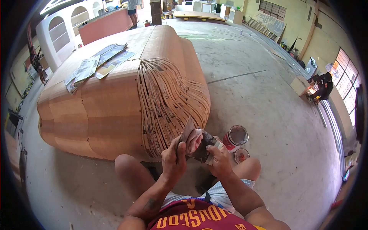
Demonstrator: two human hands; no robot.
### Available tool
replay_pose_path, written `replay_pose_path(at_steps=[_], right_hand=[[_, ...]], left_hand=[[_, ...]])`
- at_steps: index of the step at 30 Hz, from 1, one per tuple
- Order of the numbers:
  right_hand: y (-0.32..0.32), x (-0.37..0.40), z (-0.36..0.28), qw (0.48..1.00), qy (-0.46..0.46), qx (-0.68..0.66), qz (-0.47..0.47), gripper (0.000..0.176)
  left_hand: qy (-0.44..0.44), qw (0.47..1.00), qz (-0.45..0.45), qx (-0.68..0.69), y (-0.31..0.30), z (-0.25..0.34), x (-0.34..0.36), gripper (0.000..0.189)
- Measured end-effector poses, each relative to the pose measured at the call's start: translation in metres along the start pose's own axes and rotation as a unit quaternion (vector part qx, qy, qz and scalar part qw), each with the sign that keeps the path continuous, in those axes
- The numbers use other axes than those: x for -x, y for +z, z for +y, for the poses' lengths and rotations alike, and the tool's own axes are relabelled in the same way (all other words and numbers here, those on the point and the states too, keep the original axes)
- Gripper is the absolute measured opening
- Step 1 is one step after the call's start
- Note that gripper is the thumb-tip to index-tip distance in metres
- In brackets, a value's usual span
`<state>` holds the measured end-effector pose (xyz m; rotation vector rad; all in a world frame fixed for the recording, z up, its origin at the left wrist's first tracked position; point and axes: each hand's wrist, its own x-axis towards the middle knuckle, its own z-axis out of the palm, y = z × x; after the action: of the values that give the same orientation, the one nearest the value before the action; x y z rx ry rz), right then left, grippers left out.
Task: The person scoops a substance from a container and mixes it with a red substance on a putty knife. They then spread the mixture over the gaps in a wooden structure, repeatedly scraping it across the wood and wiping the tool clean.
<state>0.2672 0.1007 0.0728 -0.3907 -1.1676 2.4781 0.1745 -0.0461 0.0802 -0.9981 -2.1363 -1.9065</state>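
My left hand point(174, 158) is closed on a flat, greyish scraper-like piece point(188, 132), which bears a lump of pinkish paste point(194, 141). Close beside it, my right hand point(220, 159) grips a dark, stained flat tool point(202, 151) with a pale edge. The two tools meet around the paste. Just beyond them rises a large rounded wooden form point(111, 103), whose near corner is made of curved strips point(165, 99) with dark gaps between. To the right of my right hand stands an open red can point(235, 137), with a round lid point(241, 155) beside it on the floor.
Newspaper sheets point(96, 65) lie on top of the wooden form. At the far right a crouching person point(324, 86) works amid sparks, near long metal bars point(333, 122). Another person point(132, 11) stands at the back by a pink counter point(105, 27).
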Motion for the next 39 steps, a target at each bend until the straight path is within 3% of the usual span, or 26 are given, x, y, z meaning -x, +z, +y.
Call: replay_pose_path(at_steps=[3,6,10,12,14,15,17,18,22,25,28,34,36,37,38,39], right_hand=[[0.014,-0.008,-0.009,0.999,-0.023,-0.021,0.025,0.033],[0.015,-0.011,-0.022,0.999,-0.045,-0.003,0.015,0.035],[0.007,-0.012,-0.04,0.991,-0.12,0.034,-0.045,0.038],[0.02,-0.003,-0.05,0.984,-0.171,0.049,-0.022,0.037],[0.027,0.009,-0.057,0.972,-0.215,0.093,-0.013,0.033],[0.016,0.008,-0.055,0.928,-0.305,0.206,-0.056,0.033],[-0.002,-0.002,-0.052,0.773,-0.464,0.411,-0.136,0.031],[0.005,0.003,-0.052,0.765,-0.473,0.406,-0.162,0.032],[0.005,0.002,-0.045,0.664,-0.495,0.523,-0.201,0.039],[0.0,0.0,-0.042,0.686,-0.467,0.528,-0.18,0.04],[-0.001,0.0,-0.053,0.673,-0.421,0.572,-0.205,0.04],[-0.036,0.005,-0.062,0.635,-0.227,0.713,-0.19,0.033],[-0.037,0.013,-0.077,0.799,-0.1,0.593,-0.009,0.03],[-0.039,0.017,-0.082,0.855,-0.031,0.512,0.083,0.028],[-0.043,0.018,-0.085,0.921,-0.094,0.375,0.048,0.027],[-0.035,0.024,-0.083,0.938,-0.103,0.328,0.034,0.028]], left_hand=[[0.043,0.999,0.013,-0.009,0.0,0.009,0.001,0.03],[0.006,1.0,-0.01,0.008,-0.006,0.01,0.007,0.033],[-0.106,0.989,-0.02,0.097,-0.012,-0.001,0.02,0.036],[-0.177,0.971,0.006,0.163,-0.008,-0.013,0.024,0.038],[-0.237,0.908,0.008,0.346,-0.003,-0.017,0.021,0.04],[-0.262,0.862,0.009,0.434,0.0,-0.018,0.018,0.041],[-0.302,0.805,0.027,0.511,0.003,-0.013,0.013,0.041],[-0.32,0.772,0.035,0.547,0.004,-0.011,0.011,0.041],[-0.308,0.747,0.029,0.588,0.005,-0.003,0.003,0.04],[-0.274,0.767,0.041,0.578,0.008,-0.005,-0.001,0.039],[-0.258,0.78,0.046,0.568,0.009,-0.005,-0.004,0.037],[-0.246,0.768,0.071,0.586,0.002,-0.004,-0.013,0.033],[-0.232,0.79,0.073,0.563,-0.003,-0.012,-0.015,0.033],[-0.219,0.81,0.084,0.538,-0.004,-0.015,-0.015,0.035],[-0.207,0.829,0.091,0.511,-0.004,-0.017,-0.015,0.036],[-0.195,0.848,0.095,0.484,-0.003,-0.019,-0.015,0.038]])
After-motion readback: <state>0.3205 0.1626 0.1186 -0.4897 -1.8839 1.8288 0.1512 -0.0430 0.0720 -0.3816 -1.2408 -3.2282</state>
